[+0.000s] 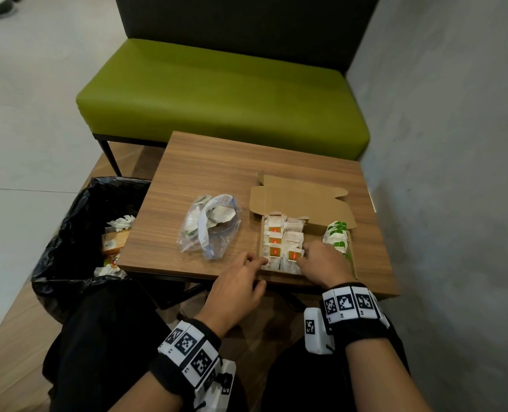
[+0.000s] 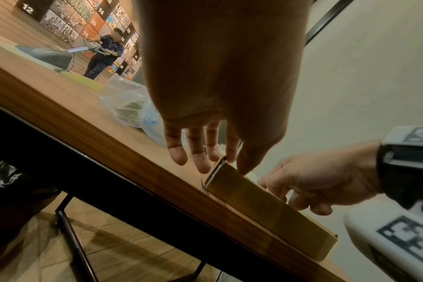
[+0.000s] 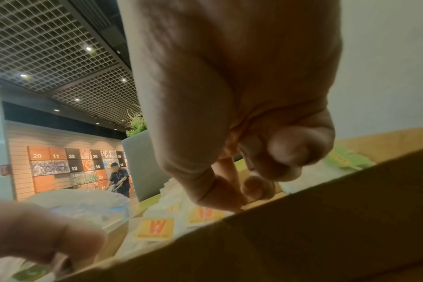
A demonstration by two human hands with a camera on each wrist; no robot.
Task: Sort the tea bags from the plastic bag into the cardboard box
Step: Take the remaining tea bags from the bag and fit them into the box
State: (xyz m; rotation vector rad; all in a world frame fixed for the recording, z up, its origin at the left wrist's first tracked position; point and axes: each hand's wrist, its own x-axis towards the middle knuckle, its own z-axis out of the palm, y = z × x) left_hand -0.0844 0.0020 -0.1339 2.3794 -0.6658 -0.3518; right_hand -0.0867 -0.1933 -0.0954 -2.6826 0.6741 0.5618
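Observation:
An open cardboard box (image 1: 300,200) lies on the right of the wooden table (image 1: 205,171). Orange-tagged tea bags (image 1: 275,242) stand in rows inside it, and green-tagged tea bags (image 1: 337,236) fill its right side. Left of the box lies a clear plastic bag (image 1: 209,230) that holds several tea bags. My left hand (image 1: 260,261) touches the box's near-left corner with straight fingers (image 2: 200,150). My right hand (image 1: 304,254) reaches into the box's near end. Its curled thumb and forefinger (image 3: 239,200) pinch an orange-tagged tea bag (image 3: 204,213).
A bin with a black liner (image 1: 77,233), with rubbish in it, stands at the table's left edge. A green bench (image 1: 223,93) sits behind the table and a grey wall (image 1: 455,173) runs along the right. A distant person (image 2: 104,53) stands in the background.

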